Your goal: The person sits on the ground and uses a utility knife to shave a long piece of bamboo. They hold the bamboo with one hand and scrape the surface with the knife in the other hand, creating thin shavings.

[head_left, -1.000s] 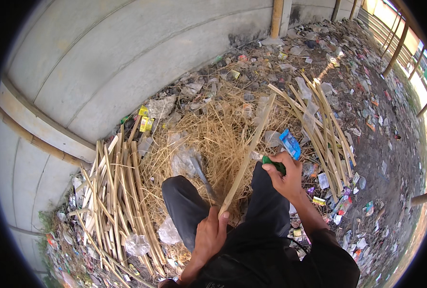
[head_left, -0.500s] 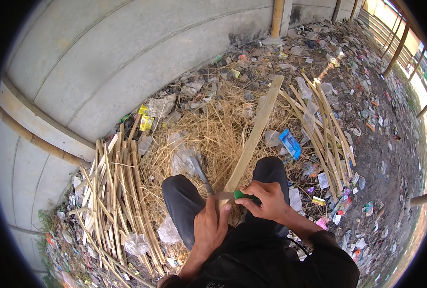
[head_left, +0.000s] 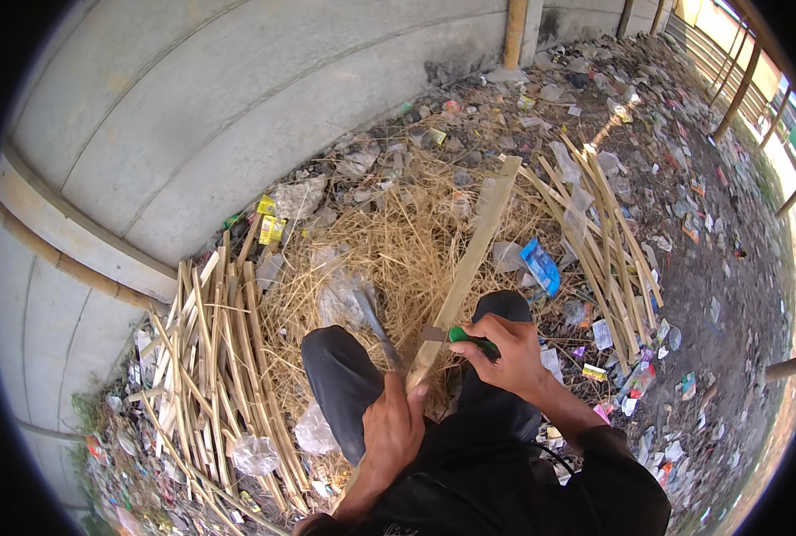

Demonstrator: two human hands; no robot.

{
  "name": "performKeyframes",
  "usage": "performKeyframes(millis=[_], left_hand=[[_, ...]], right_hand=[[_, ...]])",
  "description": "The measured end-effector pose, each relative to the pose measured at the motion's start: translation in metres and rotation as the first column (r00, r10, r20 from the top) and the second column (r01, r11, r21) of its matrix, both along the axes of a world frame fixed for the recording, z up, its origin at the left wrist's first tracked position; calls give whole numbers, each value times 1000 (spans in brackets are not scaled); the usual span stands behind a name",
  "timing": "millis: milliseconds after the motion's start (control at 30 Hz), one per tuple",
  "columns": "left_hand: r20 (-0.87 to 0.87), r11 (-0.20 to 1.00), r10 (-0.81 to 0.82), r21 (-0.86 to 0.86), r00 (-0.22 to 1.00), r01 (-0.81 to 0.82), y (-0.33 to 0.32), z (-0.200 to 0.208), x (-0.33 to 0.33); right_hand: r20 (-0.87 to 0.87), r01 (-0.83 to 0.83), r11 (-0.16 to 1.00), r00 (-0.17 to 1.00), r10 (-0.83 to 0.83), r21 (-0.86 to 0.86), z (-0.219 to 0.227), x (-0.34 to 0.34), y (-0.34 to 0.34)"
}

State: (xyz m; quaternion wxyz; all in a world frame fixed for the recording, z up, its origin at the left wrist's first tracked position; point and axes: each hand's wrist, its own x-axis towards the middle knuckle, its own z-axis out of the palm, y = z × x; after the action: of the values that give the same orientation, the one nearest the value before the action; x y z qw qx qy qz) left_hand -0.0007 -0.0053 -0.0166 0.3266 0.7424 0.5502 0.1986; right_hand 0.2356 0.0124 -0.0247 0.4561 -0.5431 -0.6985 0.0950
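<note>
A long, flat bamboo strip [head_left: 469,272] slants away from between my knees, over the straw. My left hand [head_left: 393,424] is closed around its near part, thumb along the top. In my right hand [head_left: 508,357] is a knife [head_left: 463,335] with a green handle, gripped in the fist. Its short, dark blade lies across the strip, a little beyond my left hand. A long grey bar or blade [head_left: 378,326] leans between my knees, its near end close to my left fingers; its kind is unclear.
Many split bamboo strips [head_left: 228,375] are heaped at my left, with a smaller pile [head_left: 608,259] at right. Straw [head_left: 389,232] covers the ground ahead, with a blue packet [head_left: 541,267] beside it. Litter stretches to a grey concrete wall [head_left: 264,89].
The bamboo strip has slid toward me through my left hand, its far end now lower. My right hand has moved slightly away from me, taking the knife farther along the strip.
</note>
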Motion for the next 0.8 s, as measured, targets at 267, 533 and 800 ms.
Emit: performKeyframes(millis=[267, 533, 800], left_hand=[[-36, 999, -29, -39, 999, 28, -13, -5, -14], [-50, 996, -46, -82, 998, 42, -15, 0, -22], [-87, 985, -56, -166, 995, 41, -22, -2, -35]], right_hand=[[-31, 202, 978, 979, -200, 61, -12, 39, 26], [-51, 224, 974, 974, -222, 36, -18, 65, 43], [-59, 394, 918, 918, -392, 29, -26, 130, 89]])
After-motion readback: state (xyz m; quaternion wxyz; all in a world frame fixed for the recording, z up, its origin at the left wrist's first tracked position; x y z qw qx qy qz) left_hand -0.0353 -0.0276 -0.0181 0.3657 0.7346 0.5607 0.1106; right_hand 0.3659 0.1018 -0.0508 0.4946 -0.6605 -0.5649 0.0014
